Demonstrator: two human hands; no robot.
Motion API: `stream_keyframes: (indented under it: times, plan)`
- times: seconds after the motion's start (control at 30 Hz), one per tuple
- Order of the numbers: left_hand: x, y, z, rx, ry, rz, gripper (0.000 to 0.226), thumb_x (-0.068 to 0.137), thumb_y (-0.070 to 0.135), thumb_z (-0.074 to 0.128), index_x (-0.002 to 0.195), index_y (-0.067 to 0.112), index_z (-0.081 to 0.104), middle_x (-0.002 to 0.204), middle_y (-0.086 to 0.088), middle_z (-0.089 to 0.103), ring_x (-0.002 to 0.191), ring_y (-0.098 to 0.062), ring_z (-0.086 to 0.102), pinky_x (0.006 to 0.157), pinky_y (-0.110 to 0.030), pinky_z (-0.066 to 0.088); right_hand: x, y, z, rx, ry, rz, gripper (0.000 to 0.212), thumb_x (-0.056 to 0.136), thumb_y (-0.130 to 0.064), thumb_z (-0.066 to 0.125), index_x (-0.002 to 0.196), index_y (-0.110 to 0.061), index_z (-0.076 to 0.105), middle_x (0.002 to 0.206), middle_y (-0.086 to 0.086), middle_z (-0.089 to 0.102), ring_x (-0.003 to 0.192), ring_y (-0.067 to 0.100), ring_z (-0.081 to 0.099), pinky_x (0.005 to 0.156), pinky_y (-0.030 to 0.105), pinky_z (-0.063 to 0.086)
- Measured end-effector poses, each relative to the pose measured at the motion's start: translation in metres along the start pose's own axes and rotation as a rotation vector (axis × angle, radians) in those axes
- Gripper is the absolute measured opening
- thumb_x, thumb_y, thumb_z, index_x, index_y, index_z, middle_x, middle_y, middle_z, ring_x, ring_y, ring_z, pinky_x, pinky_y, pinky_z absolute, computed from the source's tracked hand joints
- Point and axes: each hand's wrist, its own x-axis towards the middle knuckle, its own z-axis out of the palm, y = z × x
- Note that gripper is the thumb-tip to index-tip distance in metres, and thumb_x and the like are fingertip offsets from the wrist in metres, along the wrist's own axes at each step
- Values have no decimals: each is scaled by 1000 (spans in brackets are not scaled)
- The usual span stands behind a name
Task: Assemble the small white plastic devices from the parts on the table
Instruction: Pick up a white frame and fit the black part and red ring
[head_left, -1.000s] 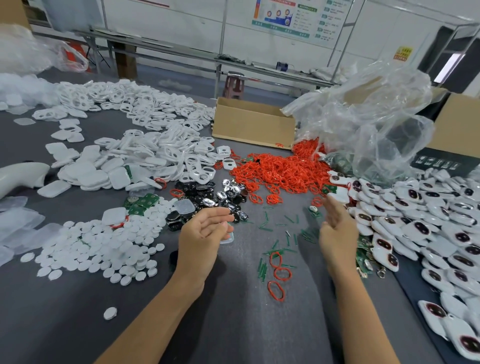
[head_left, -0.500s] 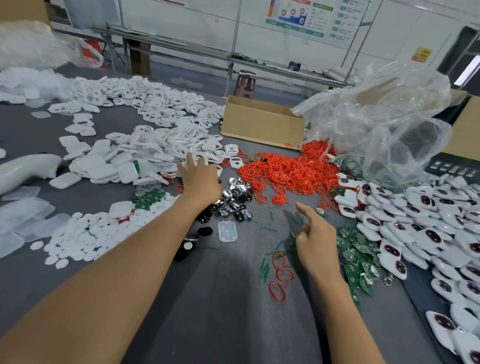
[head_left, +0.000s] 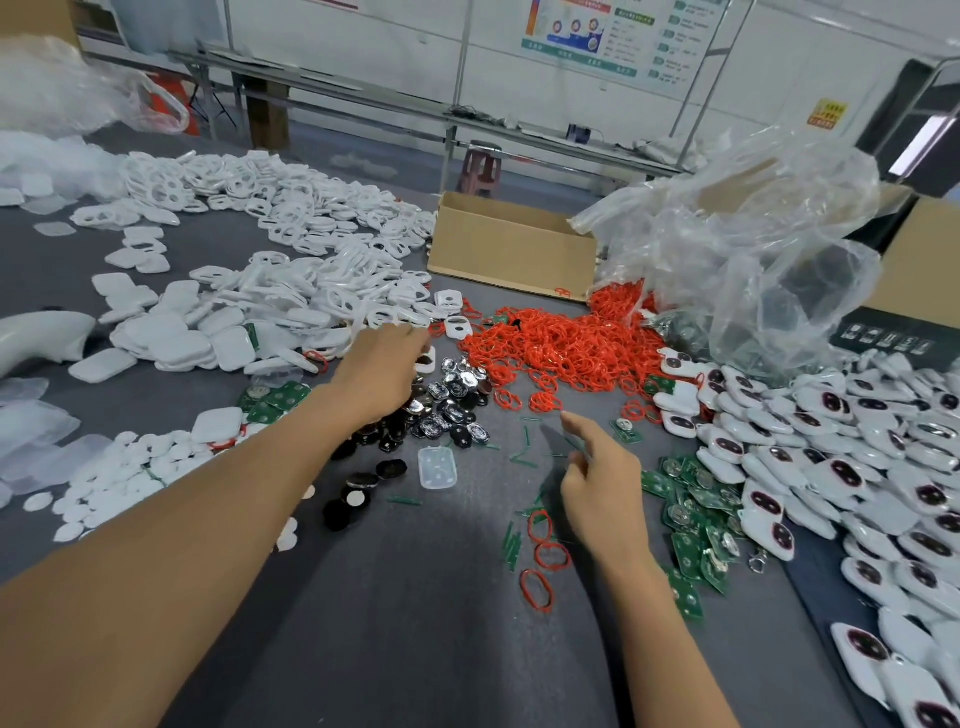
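In the head view, a grey surface (head_left: 415, 649) carries heaps of parts. The left hand (head_left: 382, 369) reaches past the middle to the rim of a heap of white plastic shells (head_left: 270, 322) that spreads toward the far left corner. Its fingers (head_left: 413, 336) lie low over a white frame with a dark opening, and I cannot tell whether they hold it. Just right of that hand sits a cluster of black and silver oval buttons (head_left: 452, 405). Toward the near edge from them, a small clear plastic cover (head_left: 437, 467) lies flat, apart from the rest.

The right hand (head_left: 597, 483) hovers near the middle, forefinger stretched forward and the other fingers curled in. Thin green plastic strips (head_left: 519, 457) lie scattered just beside it, and whether the fingers pinch one I cannot tell. Three loose red rings (head_left: 540, 587) lie on its near side. A big heap of red rubber rings (head_left: 561, 343) lies beyond it, just in front of a brown cardboard box (head_left: 509, 249) and a crumpled clear plastic bag (head_left: 753, 249) at the far edge.

Green circuit boards (head_left: 696, 504) lie between the right hand and the finished white plastic devices with dark oval windows (head_left: 857, 441), which are piled along the right edge. Flat white round discs (head_left: 119, 478) lie near the left edge, beside the left forearm
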Motion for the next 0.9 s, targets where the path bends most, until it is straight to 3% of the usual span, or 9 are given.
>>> stream_keyframes:
  times: [0.1, 0.17, 0.27, 0.43, 0.53, 0.6, 0.7, 0.77, 0.9]
  plan:
    - [1, 5, 1, 31, -130, 22, 20, 94, 10, 52, 113, 7, 59, 116, -16, 63, 107, -35, 57, 86, -40, 47, -2, -1, 1, 6, -22, -10, 54, 78, 15, 45, 127, -5, 60, 127, 7, 62, 122, 20, 55, 108, 33, 38]
    - [3, 8, 1, 56, -127, -33, 17, 92, 5, 52, 105, 5, 62, 109, -18, 62, 99, -35, 58, 76, -37, 46, -2, -1, 0, 1, -24, -2, 53, 80, 14, 46, 127, -6, 60, 127, 6, 62, 122, 21, 54, 108, 34, 38]
    - [3, 12, 0, 77, -97, -89, 25, 86, 0, 54, 110, 6, 59, 111, -18, 55, 97, -35, 57, 68, -33, 38, -1, 1, 1, -3, -28, 8, 52, 80, 14, 47, 126, -6, 61, 126, 7, 63, 121, 22, 55, 108, 35, 39]
    - [-4, 13, -4, -80, 86, -130, 32, 84, 1, 57, 116, 6, 56, 108, -17, 55, 99, -33, 53, 78, -39, 46, 1, -1, -2, 42, -15, 7, 44, 82, 13, 49, 119, -6, 65, 116, 7, 68, 109, 16, 62, 102, 30, 44]
    - [-19, 26, -19, -211, 252, -102, 29, 85, 6, 60, 114, 10, 59, 92, -8, 62, 105, -25, 46, 80, -35, 44, 3, -5, -17, 124, -120, 32, 35, 82, 12, 53, 92, -15, 72, 76, -7, 71, 68, -11, 60, 70, 4, 43]
    - [-42, 39, -28, -317, 231, -132, 25, 85, 11, 64, 109, 17, 61, 90, -3, 62, 106, -20, 45, 79, -29, 41, 3, -6, -31, 118, -295, 37, 35, 80, 8, 59, 76, -25, 70, 63, -13, 66, 56, -9, 55, 60, 4, 40]
    - [-89, 62, -34, -351, 122, -131, 24, 82, 15, 64, 104, 24, 60, 91, -1, 60, 100, -17, 49, 73, -28, 40, 2, -9, -44, -66, -536, 15, 23, 74, -10, 76, 69, -31, 66, 68, -10, 66, 60, 1, 56, 57, 5, 39]
    - [-117, 79, -35, -310, 81, -106, 23, 86, 22, 63, 107, 27, 56, 95, 2, 57, 98, -18, 53, 73, -32, 44, 0, -11, -43, -156, -606, 16, 20, 71, -15, 80, 71, -28, 65, 73, -5, 68, 64, 7, 57, 57, 9, 40]
    - [-139, 101, -25, -227, 42, -10, 34, 94, 33, 55, 124, 26, 42, 121, 8, 48, 124, -14, 36, 98, -29, 42, -3, -15, -37, -194, -559, -12, 23, 74, -8, 75, 66, -25, 63, 67, -6, 67, 64, 8, 60, 55, 6, 38]
